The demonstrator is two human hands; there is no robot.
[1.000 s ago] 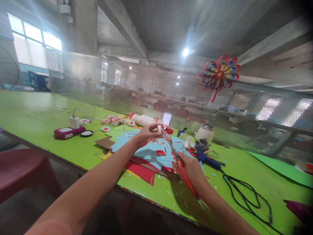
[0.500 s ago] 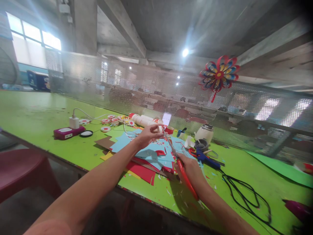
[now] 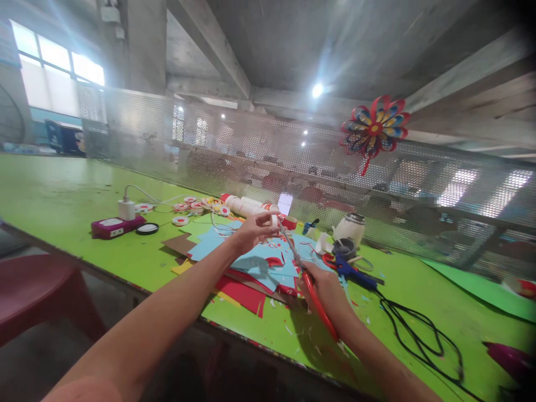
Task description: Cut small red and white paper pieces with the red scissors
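Right hand (image 3: 324,290) clasping scissors (image 3: 307,279), blades pointing away-left; left hand (image 3: 251,230) pinching, seemingly, paper piece (image 3: 273,221)

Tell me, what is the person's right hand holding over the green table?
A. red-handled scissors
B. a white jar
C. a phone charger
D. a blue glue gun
A: the right hand grips the red-handled scissors, whose blades point up toward the small paper piece pinched in the left hand.
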